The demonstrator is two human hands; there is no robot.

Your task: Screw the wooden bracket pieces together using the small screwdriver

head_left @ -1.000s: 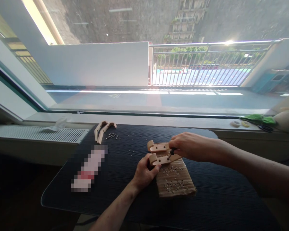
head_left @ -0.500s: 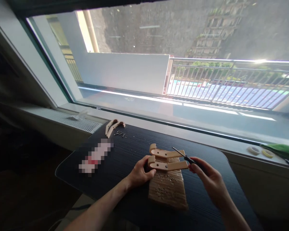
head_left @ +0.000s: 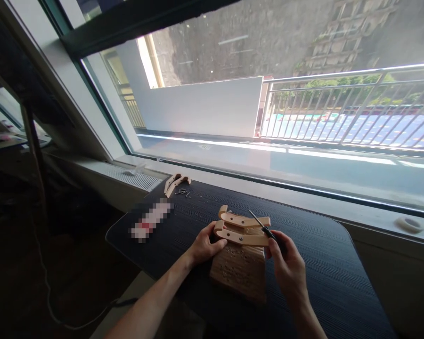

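Note:
My left hand point(head_left: 204, 246) is closed on the curled end of the nearer wooden hook piece point(head_left: 240, 238), which lies across a piece of cardboard point(head_left: 237, 270). A second wooden hook piece point(head_left: 244, 220) lies just behind it. My right hand point(head_left: 286, 268) is closed round a small black-handled screwdriver point(head_left: 263, 227); its thin shaft points up and to the left, above the two pieces. The cardboard is dotted with small holes or bits.
The dark table point(head_left: 325, 273) stands against a windowsill. Two more wooden hook pieces point(head_left: 175, 182) and several loose screws point(head_left: 183, 192) lie at its far left corner. A blurred pink and white object point(head_left: 151, 219) lies on the left. Tape rolls point(head_left: 409, 223) sit on the sill.
My right hand lifted the screwdriver off the wooden piece and drew back towards me. My view swung left and down. My left hand kept its grip.

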